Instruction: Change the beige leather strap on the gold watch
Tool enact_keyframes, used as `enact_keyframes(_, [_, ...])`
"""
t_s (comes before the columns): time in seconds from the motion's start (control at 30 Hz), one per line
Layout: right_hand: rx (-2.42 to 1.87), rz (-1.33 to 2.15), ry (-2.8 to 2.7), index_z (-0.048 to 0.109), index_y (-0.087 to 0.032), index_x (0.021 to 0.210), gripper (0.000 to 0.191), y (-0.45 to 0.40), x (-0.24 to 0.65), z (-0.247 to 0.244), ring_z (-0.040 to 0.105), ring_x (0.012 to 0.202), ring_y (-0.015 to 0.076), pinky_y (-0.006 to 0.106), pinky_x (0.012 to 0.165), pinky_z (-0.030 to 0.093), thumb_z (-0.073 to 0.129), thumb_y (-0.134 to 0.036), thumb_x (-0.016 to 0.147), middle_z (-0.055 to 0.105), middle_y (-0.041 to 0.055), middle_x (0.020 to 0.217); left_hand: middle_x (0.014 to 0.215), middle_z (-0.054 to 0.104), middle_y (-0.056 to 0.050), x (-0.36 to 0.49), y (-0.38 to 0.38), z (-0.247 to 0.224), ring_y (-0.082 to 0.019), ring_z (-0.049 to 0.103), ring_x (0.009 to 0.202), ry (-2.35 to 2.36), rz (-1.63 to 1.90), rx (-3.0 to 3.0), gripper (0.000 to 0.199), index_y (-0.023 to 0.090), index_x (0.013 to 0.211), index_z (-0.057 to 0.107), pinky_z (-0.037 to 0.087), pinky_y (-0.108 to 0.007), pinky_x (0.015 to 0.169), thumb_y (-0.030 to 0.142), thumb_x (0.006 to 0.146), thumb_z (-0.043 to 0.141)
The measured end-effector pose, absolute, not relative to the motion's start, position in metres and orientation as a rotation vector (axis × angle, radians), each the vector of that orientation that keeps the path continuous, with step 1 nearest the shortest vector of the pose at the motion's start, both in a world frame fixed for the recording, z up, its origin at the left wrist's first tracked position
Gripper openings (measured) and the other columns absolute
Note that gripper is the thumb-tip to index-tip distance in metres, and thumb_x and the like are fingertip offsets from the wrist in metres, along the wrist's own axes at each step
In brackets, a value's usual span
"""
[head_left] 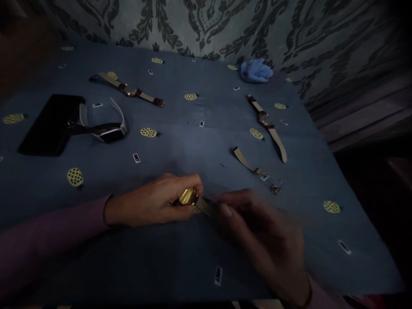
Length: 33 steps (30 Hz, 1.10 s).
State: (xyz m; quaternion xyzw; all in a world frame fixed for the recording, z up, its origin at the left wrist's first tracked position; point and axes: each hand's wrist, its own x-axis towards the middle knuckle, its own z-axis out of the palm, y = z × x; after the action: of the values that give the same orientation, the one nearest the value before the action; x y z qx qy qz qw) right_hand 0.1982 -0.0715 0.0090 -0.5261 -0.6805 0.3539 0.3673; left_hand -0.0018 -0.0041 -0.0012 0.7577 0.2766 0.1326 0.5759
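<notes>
A gold-coloured wristwatch (pixel 188 197) is gripped by my left hand (pixel 151 199), thumb above and fingers curled below its case. From the case a strap (pixel 207 208) runs down to the right. My right hand (pixel 265 240), partly smeared by motion, pinches the far part of this strap between thumb and fingers. Its end is hidden in the hand. Beyond my right hand lie a loose tan watch strap (pixel 246 161) and a small round metallic piece (pixel 276 189), beside something transparent that I cannot make out.
Two watches with brown straps, one at the back left (pixel 130 91) and one on the right (pixel 264 120), lie on the blue pineapple-print tablecloth (pixel 174 159). At left are a black phone (pixel 48 124) and a smartwatch (pixel 112 134). A crumpled blue cloth (pixel 256 71) sits near the wall.
</notes>
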Motion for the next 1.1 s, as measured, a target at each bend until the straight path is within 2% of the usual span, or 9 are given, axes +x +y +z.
enact_keyframes(0.13, [-1.288, 0.808, -1.935, 0.061, -0.025, 0.092, 0.01, -0.072, 0.193, 0.002, 0.066, 0.058, 0.0169, 0.028, 0.05, 0.046, 0.06, -0.015, 0.091, 0.071, 0.0008, 0.073, 0.068, 0.048, 0.007, -0.001, -0.005, -0.001, -0.009, 0.043, 0.058, 0.642, 0.317, 1.779, 0.005, 0.019, 0.088, 0.048, 0.033, -0.021, 0.056, 0.021, 0.091, 0.053])
enact_keyframes(0.33, [-1.235, 0.831, -2.054, 0.054, -0.022, 0.085, 0.015, -0.074, 0.194, -0.005, 0.058, 0.052, 0.0126, 0.025, 0.05, 0.043, 0.05, -0.011, 0.095, 0.061, -0.0015, 0.065, 0.068, 0.049, 0.008, -0.001, -0.006, 0.001, -0.008, 0.045, 0.059, 0.642, 0.302, 1.799, 0.005, 0.019, 0.09, 0.049, 0.034, -0.021, 0.057, 0.016, 0.089, 0.053])
enact_keyframes(0.53, [-1.201, 0.84, -2.085, 0.051, -0.022, 0.093, 0.014, -0.076, 0.192, -0.006, 0.059, 0.059, 0.0141, 0.028, 0.055, 0.042, 0.043, -0.009, 0.094, 0.058, -0.0007, 0.07, 0.065, 0.045, 0.008, 0.0, -0.006, 0.0, -0.008, 0.041, 0.056, 0.654, 0.291, 1.812, 0.007, 0.019, 0.089, 0.048, 0.032, -0.021, 0.055, 0.014, 0.088, 0.053])
enact_keyframes(0.73, [-1.213, 0.876, -2.088, 0.049, -0.021, 0.091, 0.012, -0.075, 0.192, -0.005, 0.058, 0.061, 0.0143, 0.027, 0.054, 0.04, 0.044, -0.01, 0.094, 0.057, -0.0011, 0.069, 0.066, 0.046, 0.008, 0.0, -0.005, 0.0, -0.008, 0.043, 0.057, 0.659, 0.276, 1.827, 0.007, 0.019, 0.089, 0.049, 0.033, -0.021, 0.055, 0.013, 0.088, 0.053])
enact_keyframes(1.1, [-1.156, 0.856, -2.066, 0.051, -0.019, 0.089, 0.013, -0.074, 0.191, -0.007, 0.05, 0.052, 0.0089, 0.023, 0.05, 0.037, 0.047, -0.007, 0.093, 0.05, -0.0057, 0.063, 0.068, 0.049, 0.008, -0.001, -0.007, 0.001, -0.008, 0.045, 0.058, 0.666, 0.25, 1.829, 0.007, 0.018, 0.09, 0.049, 0.034, -0.02, 0.055, 0.013, 0.089, 0.053])
